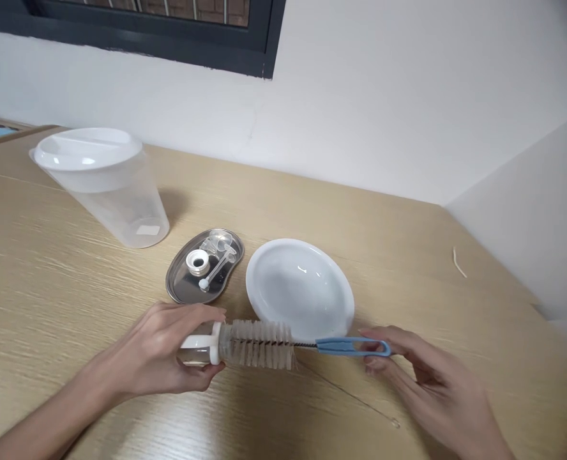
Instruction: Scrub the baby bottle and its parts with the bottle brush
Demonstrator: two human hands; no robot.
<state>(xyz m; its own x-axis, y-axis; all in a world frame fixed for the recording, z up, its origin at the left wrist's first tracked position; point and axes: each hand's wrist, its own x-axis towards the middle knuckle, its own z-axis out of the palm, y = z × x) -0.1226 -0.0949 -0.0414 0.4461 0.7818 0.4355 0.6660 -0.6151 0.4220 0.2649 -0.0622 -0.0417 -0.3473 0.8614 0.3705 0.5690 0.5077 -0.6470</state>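
Note:
My left hand point(168, 351) is closed around a clear baby bottle point(196, 355) with a white band, lying sideways with its mouth to the right. Between thumb and fingertips, my right hand point(427, 377) pinches the looped blue handle of a bottle brush point(262, 345). The brush's tip is at the bottle's mouth, and most of its pale bristles show outside. Behind the brush stands a white bowl point(297, 287). A kidney-shaped metal tray point(181, 281) holds a white ring point(198, 262), a clear straw piece point(216, 268) and a clear cap point(220, 241).
At the back left stands a clear pitcher point(115, 198) with a white lid. A thin wire brush point(355, 396) lies on the wooden table point(398, 249) below the bottle brush. A small pale strip point(458, 262) lies far right. Walls and a dark window frame bound the back.

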